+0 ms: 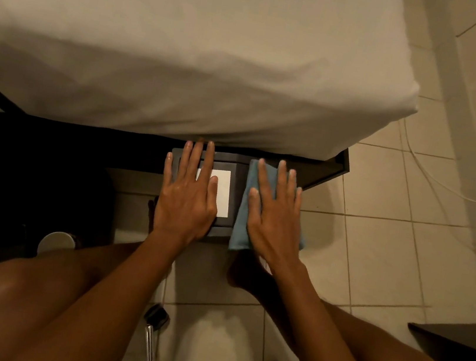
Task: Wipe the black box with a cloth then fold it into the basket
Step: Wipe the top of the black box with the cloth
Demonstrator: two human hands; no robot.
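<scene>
Resting on tiled floor beside white-sheeted bed: black box.

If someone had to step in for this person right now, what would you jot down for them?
Left hand: flat, fingers spread, resting on top of the black box, steadying it and partly covering its white label.
Right hand: flat, pressing the blue cloth against the right side of the box.
The box sits by the edge of the bed, above the tiled floor.
Done: cloth is on the box and wiping looks under way.
Left: finish wiping, fold the cloth, put it in the basket. No basket shows in this view, so find it first.
</scene>
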